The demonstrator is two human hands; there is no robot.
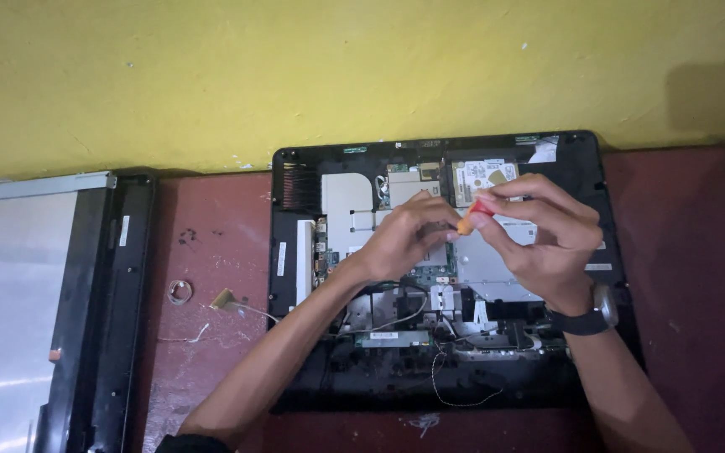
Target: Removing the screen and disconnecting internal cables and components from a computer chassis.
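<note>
Nearest to the camera, two bare forearms come up from the lower edge over the dark red counter (698,252). The right forearm wears a black wristwatch (591,317) and covers part of the lower right of the opened computer chassis (581,159). A loose black wire (455,394) curls at the near edge of the chassis.

To the left on the counter lie a small metal ring (179,291) and a thin cable with a flat yellowish end (226,299). Further left, a detached screen panel (18,302) with a black frame rests on the counter.

Over the middle of the chassis, the left hand (400,239) is bent, its fingers pressed down on the green circuit board (430,273) and hiding much of it. The right hand (539,243) is just beside it, its fingers closed around a small screwdriver with orange and red handle (472,216); the tip is hidden between the hands. The screwdriver is above the silver metal shield (488,264).

Behind the hands, a hard drive (482,172) sits near the far edge. A yellow wall (295,67) stands behind.
</note>
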